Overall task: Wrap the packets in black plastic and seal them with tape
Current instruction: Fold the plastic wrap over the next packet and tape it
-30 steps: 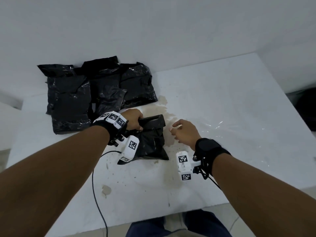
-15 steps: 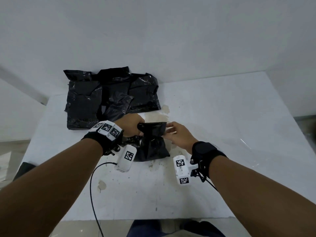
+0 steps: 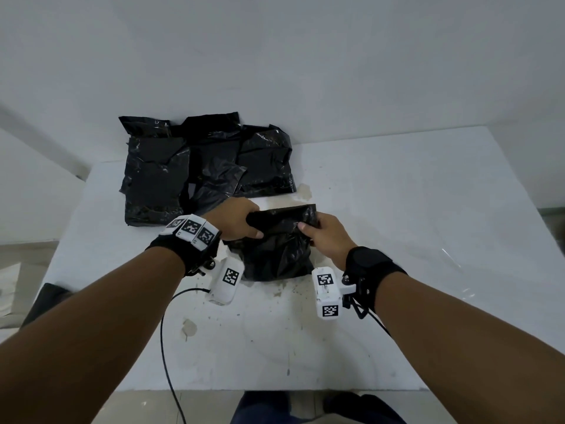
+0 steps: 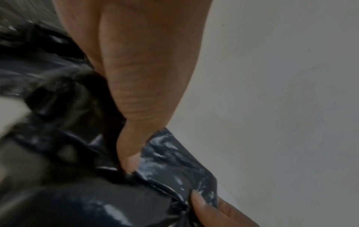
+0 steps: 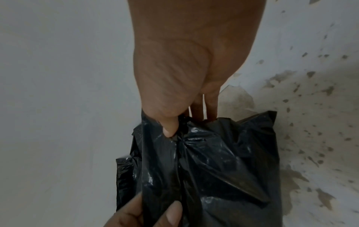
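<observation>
I have both hands on one crumpled, glossy black plastic bag [image 3: 279,243] that sits near the middle of the stained white worktop [image 3: 412,240], between my wrists. My left hand [image 3: 234,220] is clamped on the bag's upper left corner; in the left wrist view the thumb presses down into a fold of the film [image 4: 174,161] while the rest of the fingers are hidden behind the plastic. My right hand [image 3: 325,237] pinches the upper right corner, thumb on the near face and fingers behind it, which the right wrist view [image 5: 186,76] shows plainly, with the bag [image 5: 213,161] bunching into creases below the thumb. The top edge of the bag is stretched between the two grips and stands a little above the worktop, while its lower body rests on the surface (what is inside I cannot tell). Behind it, against the pale wall, lies a pile of flat, black plastic-wrapped packets [image 3: 201,166], overlapping one another and just apart from the bag I am holding. Brownish flecks and a blotch mark the worktop around the bag.
</observation>
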### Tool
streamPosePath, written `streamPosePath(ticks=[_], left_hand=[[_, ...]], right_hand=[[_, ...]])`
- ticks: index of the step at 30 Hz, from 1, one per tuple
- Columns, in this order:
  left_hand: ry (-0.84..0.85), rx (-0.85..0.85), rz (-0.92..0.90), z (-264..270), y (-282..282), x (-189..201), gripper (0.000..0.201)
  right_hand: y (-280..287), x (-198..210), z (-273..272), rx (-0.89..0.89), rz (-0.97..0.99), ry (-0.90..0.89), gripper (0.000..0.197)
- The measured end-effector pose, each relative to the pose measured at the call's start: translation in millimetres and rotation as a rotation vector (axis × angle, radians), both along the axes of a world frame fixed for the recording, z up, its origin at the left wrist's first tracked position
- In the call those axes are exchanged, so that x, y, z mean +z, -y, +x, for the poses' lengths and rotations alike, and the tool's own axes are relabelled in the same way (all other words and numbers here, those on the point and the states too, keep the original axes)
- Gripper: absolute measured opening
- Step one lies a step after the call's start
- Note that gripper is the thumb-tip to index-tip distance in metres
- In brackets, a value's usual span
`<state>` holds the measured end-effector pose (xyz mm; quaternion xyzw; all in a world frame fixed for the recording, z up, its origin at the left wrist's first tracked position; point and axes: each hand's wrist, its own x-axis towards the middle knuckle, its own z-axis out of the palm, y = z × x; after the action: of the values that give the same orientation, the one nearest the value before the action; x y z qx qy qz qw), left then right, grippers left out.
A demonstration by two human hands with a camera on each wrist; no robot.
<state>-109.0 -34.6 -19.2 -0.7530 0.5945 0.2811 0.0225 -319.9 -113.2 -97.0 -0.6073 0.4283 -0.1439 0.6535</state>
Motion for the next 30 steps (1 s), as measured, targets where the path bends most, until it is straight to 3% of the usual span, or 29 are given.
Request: streamPosePath(ticks=[4,6,8,12,16,20,24,30], left_hand=[[-0.110,0.219,-0.091,33,-20,-23,0.028],[-0.386,0.457,-0.222,38,-30,-37,0.019],[-0.664,0.704,-0.314,34,-35,-47,0.023],[-0.930,0.835,-0.239,20,-35,-61,0.029],[-0.906,0.887,-0.327,16,-29,-71,0.027],[-0.823,0.772,-0.347,14,-25,-74,0.020],[-0.718,0.709,-0.326,6,-15,-67,0.022],[-0.409,0.586,-0.348,-12,-1,-59,0.024]], right_hand=[[-2,-1,7,-0.097,0.109,0.026,0.015],[-4,-2,11,-0.134,0.113,0.020,0.017],[-7,-6,15,-0.165,0.107,0.004,0.020],[-10,-14,24,-0.223,0.150,0.005,0.019],[-10,-14,27,-0.247,0.130,0.000,0.018],[-8,-11,23,-0.264,0.081,-0.016,0.014],[0,-10,10,-0.286,-0.007,-0.107,0.023],[15,0,-18,-0.329,-0.130,-0.254,0.029]])
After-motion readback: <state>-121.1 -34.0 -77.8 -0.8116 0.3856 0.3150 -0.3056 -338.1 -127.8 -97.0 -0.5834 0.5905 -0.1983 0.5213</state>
